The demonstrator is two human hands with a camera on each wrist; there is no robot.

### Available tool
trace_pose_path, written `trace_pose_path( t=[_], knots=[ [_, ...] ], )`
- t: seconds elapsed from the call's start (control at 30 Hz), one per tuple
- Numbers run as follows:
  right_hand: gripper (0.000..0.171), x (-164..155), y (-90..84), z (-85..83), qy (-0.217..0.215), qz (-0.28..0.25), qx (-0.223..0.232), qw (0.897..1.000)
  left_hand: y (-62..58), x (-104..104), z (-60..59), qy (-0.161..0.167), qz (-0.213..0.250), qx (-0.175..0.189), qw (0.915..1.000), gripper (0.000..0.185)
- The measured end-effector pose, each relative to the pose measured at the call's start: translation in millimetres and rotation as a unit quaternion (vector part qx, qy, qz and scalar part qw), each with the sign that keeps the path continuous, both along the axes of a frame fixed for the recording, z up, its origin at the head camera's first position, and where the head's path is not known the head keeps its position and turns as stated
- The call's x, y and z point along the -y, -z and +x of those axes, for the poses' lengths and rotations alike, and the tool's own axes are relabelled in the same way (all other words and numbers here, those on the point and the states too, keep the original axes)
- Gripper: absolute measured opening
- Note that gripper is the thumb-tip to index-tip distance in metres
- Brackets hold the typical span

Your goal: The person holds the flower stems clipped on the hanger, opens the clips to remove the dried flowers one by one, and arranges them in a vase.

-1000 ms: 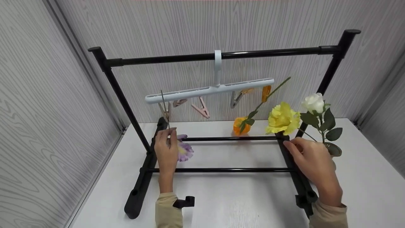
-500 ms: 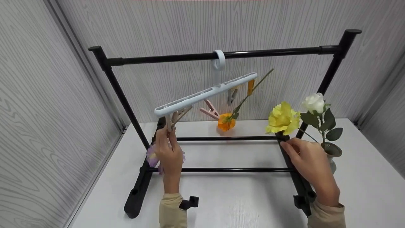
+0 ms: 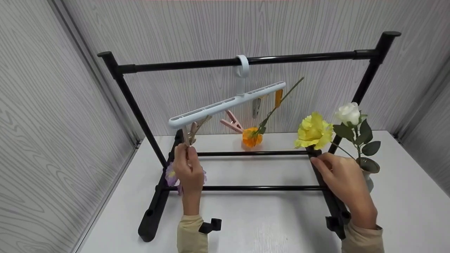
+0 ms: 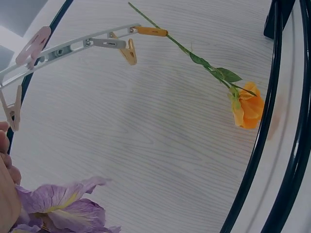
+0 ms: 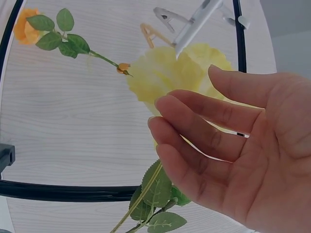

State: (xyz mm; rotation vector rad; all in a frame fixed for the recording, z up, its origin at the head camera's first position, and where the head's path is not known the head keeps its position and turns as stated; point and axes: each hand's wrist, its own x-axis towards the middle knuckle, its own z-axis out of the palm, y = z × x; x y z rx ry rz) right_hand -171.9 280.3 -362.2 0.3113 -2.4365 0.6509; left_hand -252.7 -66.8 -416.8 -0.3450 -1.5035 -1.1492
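Left hand [image 3: 191,173] pinches peg [image 3: 186,136] at left end of hanger [image 3: 225,104], hung from black rail [image 3: 299,58]; purple flower [image 4: 73,212] just beside hand. Right hand [image 3: 346,178] loosely curved, holding nothing, near yellow flower [image 3: 314,130].

Head view high, forward and down; wrist views closer in, pale hanger [image 3: 225,105] common to both.
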Motion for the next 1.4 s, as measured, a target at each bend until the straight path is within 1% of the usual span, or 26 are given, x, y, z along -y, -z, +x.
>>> trace_pose_path(
  t=[0.1, 0.17, 0.27, 0.37, 0.47, 0.53, 0.63, 0.73, 0.8, 1.0, 1.17, 1.3, 1.4],
  knots=[
    [0.013, 0.7, -0.4, -0.1, -0.001, 0.000, 0.003, 1.000, -0.3, 0.0, -0.2, -0.012, 0.001, 0.009, 0.9999, 0.036],
    [0.014, 1.1, -0.6, -0.1, -0.001, 0.000, 0.005, 1.000, -0.6, -0.1, -0.8, -0.019, 0.006, 0.018, 0.9996, 0.041],
    [0.014, 1.6, -0.9, 0.1, -0.001, 0.000, 0.009, 1.000, -1.6, 0.1, -0.7, -0.028, 0.022, 0.040, 0.9986, 0.032],
    [0.015, 1.9, -1.1, -0.1, 0.000, 0.001, 0.012, 1.000, -2.4, 1.1, -0.2, -0.030, 0.041, 0.068, 0.9964, 0.022],
    [0.014, 2.2, -0.9, -0.5, 0.000, 0.002, 0.012, 1.000, -3.1, 2.5, 1.1, -0.021, 0.050, 0.098, 0.9938, 0.024],
    [0.014, 2.3, -0.6, -0.6, 0.000, 0.002, 0.011, 1.000, -3.0, 3.5, 1.8, -0.008, 0.056, 0.117, 0.9915, 0.027],
    [0.013, 2.1, -0.1, -0.4, 0.000, 0.000, 0.010, 1.000, -2.8, 4.8, 3.6, 0.011, 0.073, 0.147, 0.9864, 0.032],
    [0.013, 1.6, 0.1, -0.2, -0.002, 0.000, 0.010, 1.000, -2.5, 6.0, 4.4, 0.020, 0.089, 0.169, 0.9814, 0.033],
    [0.012, 1.2, 0.1, -0.2, -0.002, 0.001, 0.009, 1.000, -2.1, 6.5, 4.5, 0.022, 0.095, 0.179, 0.9791, 0.034],
    [0.011, 0.3, 0.6, -0.6, -0.001, 0.003, 0.004, 1.000, -1.2, 5.4, 2.2, 0.017, 0.103, 0.186, 0.9771, 0.037],
    [0.012, 0.5, -0.1, -0.8, 0.004, 0.000, 0.019, 1.000, -2.3, 4.0, 1.5, 0.011, 0.103, 0.195, 0.9752, 0.039],
    [0.013, 1.3, -0.6, -1.0, 0.008, 0.000, 0.033, 0.999, -1.8, 4.7, 0.9, -0.002, 0.101, 0.221, 0.9700, 0.040],
    [0.013, 2.2, 0.1, -1.4, 0.010, 0.002, 0.031, 0.999, -0.3, 6.4, -0.1, -0.024, 0.095, 0.235, 0.9671, 0.043]
  ],
)
